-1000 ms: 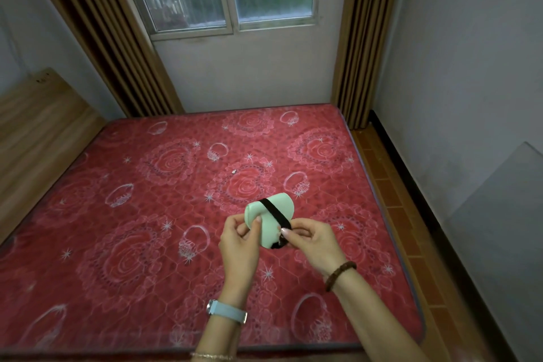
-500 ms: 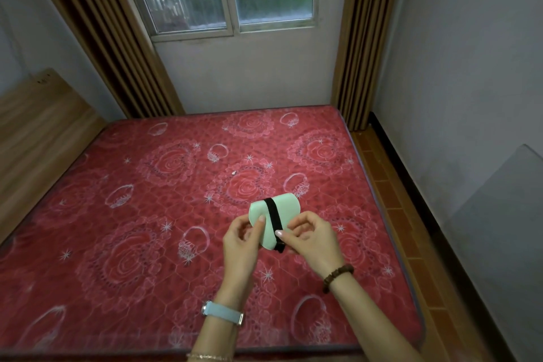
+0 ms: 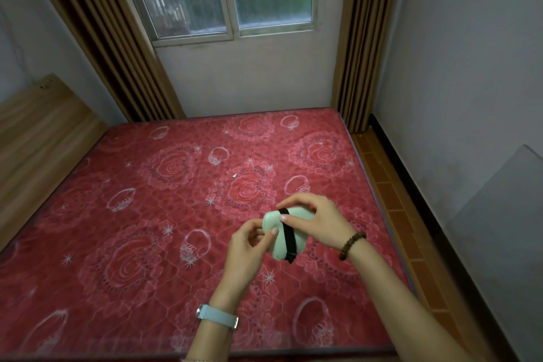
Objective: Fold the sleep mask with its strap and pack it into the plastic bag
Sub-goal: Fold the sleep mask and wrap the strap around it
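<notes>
A pale green sleep mask [image 3: 279, 247] is folded into a small bundle, with its black strap [image 3: 287, 233] wrapped across it. I hold it in the air over the mattress. My left hand [image 3: 249, 247] pinches the bundle's left edge. My right hand [image 3: 314, 219] covers its top and right side, fingertips resting by the strap. No plastic bag is in view.
Below my hands lies a red rose-patterned mattress [image 3: 147, 214] with a small white scrap [image 3: 234, 175] near its middle. A wooden headboard [image 3: 38, 132] runs along the left. A tiled floor strip [image 3: 390, 197] and a wall bound the right side.
Both hands have turned the folded mask so it points down and toward me. My right hand has moved from the bundle's lower right up over its top.
</notes>
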The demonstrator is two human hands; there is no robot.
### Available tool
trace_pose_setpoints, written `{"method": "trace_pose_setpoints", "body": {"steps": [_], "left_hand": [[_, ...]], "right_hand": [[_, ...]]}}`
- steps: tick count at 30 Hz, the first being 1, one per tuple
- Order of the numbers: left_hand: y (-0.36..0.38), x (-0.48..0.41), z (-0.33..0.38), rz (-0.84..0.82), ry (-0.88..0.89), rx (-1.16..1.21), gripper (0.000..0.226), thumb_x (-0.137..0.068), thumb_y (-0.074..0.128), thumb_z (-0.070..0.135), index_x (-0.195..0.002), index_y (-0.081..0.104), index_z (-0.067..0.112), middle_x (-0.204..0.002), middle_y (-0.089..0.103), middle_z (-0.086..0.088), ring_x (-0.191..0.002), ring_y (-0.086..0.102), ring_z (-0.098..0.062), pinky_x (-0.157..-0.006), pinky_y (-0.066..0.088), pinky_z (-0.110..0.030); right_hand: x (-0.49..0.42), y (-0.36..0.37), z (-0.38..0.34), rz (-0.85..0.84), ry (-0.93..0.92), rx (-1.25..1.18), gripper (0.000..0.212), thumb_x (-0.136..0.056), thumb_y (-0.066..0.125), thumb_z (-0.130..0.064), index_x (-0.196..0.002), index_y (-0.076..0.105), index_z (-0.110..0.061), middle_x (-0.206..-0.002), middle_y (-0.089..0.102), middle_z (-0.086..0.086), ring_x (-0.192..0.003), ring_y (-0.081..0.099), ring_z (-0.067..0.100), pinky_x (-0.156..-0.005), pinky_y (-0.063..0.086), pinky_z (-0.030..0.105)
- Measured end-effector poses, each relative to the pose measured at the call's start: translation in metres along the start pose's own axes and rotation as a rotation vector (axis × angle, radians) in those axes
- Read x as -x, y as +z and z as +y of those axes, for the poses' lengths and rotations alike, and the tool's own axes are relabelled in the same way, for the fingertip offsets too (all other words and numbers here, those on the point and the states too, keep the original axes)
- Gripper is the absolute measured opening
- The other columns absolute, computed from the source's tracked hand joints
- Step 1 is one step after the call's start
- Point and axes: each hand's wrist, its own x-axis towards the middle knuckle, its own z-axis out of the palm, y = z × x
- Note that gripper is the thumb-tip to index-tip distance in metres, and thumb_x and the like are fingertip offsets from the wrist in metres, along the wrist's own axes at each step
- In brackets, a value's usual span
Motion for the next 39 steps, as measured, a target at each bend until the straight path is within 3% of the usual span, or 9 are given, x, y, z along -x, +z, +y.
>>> {"method": "trace_pose_setpoints", "body": {"steps": [3, 6, 10, 16, 19, 26, 32, 35, 39], "left_hand": [[-0.003, 0.000, 0.000, -0.034, -0.012, 0.001, 0.011, -0.088, 0.071, 0.023, -0.098, 0.071, 0.018, -0.085, 0.075, -0.003, -0.080, 0.070, -0.014, -0.070, 0.058, -0.029], [-0.005, 0.002, 0.000, -0.063, -0.014, 0.026, 0.013, -0.087, 0.071, 0.021, -0.098, 0.071, 0.013, -0.084, 0.075, -0.010, -0.076, 0.070, -0.016, -0.069, 0.058, -0.032], [-0.002, 0.005, -0.002, -0.086, -0.029, 0.050, 0.013, -0.089, 0.069, 0.021, -0.098, 0.070, 0.012, -0.077, 0.075, -0.005, -0.071, 0.070, -0.015, -0.065, 0.058, -0.031], [0.003, 0.006, -0.006, -0.102, -0.041, 0.105, 0.013, -0.093, 0.064, 0.016, -0.101, 0.066, 0.006, -0.074, 0.073, -0.008, -0.068, 0.069, -0.019, -0.061, 0.057, -0.030], [0.005, 0.007, -0.007, -0.114, -0.045, 0.113, 0.014, -0.094, 0.064, 0.020, -0.102, 0.066, 0.008, -0.075, 0.073, -0.004, -0.069, 0.070, -0.015, -0.060, 0.056, -0.026], [0.007, 0.005, -0.006, -0.109, -0.045, 0.086, 0.012, -0.093, 0.065, 0.020, -0.100, 0.067, 0.011, -0.070, 0.069, 0.005, -0.066, 0.066, -0.009, -0.058, 0.053, -0.023], [0.009, 0.005, -0.006, -0.075, -0.015, 0.031, 0.008, -0.093, 0.065, 0.020, -0.096, 0.065, 0.013, -0.067, 0.064, 0.013, -0.064, 0.059, -0.006, -0.061, 0.051, -0.029], [0.007, 0.002, -0.005, 0.007, 0.061, -0.025, 0.005, -0.089, 0.069, 0.016, -0.091, 0.064, 0.015, -0.069, 0.063, 0.017, -0.066, 0.056, -0.001, -0.063, 0.049, -0.020], [0.006, 0.001, -0.003, 0.140, 0.177, -0.094, 0.015, -0.086, 0.071, 0.007, -0.090, 0.062, 0.019, -0.086, 0.069, 0.009, -0.082, 0.065, -0.007, -0.073, 0.052, -0.021]], "right_hand": [[0.002, -0.001, 0.000, -0.040, 0.006, 0.026, 0.022, -0.078, 0.076, -0.035, -0.100, 0.073, -0.030, -0.098, 0.072, -0.016, -0.097, 0.063, 0.001, -0.085, 0.052, 0.025], [0.004, -0.001, 0.002, -0.043, 0.021, 0.106, 0.023, -0.076, 0.076, -0.042, -0.097, 0.070, -0.034, -0.095, 0.069, -0.019, -0.097, 0.057, 0.002, -0.085, 0.048, 0.026], [0.006, 0.002, 0.004, -0.041, 0.068, 0.046, 0.016, -0.077, 0.074, -0.035, -0.090, 0.066, -0.031, -0.090, 0.071, -0.008, -0.083, 0.065, 0.009, -0.073, 0.056, 0.031], [0.009, 0.001, 0.008, -0.033, 0.117, -0.016, 0.007, -0.083, 0.066, -0.029, -0.089, 0.063, -0.026, -0.090, 0.071, 0.010, -0.082, 0.066, 0.028, -0.066, 0.054, 0.038], [0.010, 0.001, 0.010, -0.021, 0.137, -0.051, 0.006, -0.085, 0.065, -0.027, -0.091, 0.064, -0.026, -0.092, 0.071, 0.001, -0.082, 0.066, 0.019, -0.065, 0.051, 0.026], [0.008, 0.001, 0.014, -0.066, 0.163, -0.100, 0.012, -0.086, 0.059, -0.020, -0.093, 0.067, -0.027, -0.089, 0.069, -0.009, -0.080, 0.065, 0.015, -0.068, 0.053, 0.034], [0.005, 0.000, 0.020, -0.083, 0.174, -0.114, 0.012, -0.089, 0.057, -0.021, -0.095, 0.066, -0.025, -0.092, 0.068, -0.013, -0.082, 0.062, 0.000, -0.071, 0.049, 0.019], [0.005, 0.003, 0.026, 0.017, 0.154, -0.157, 0.013, -0.092, 0.060, -0.029, -0.102, 0.066, -0.024, -0.103, 0.067, -0.014, -0.098, 0.060, -0.005, -0.085, 0.045, 0.015], [0.002, 0.006, 0.032, 0.246, 0.308, -0.255, 0.018, -0.092, 0.060, -0.034, -0.100, 0.062, -0.018, -0.097, 0.068, 0.003, -0.088, 0.068, 0.019, -0.085, 0.057, 0.038]]}}
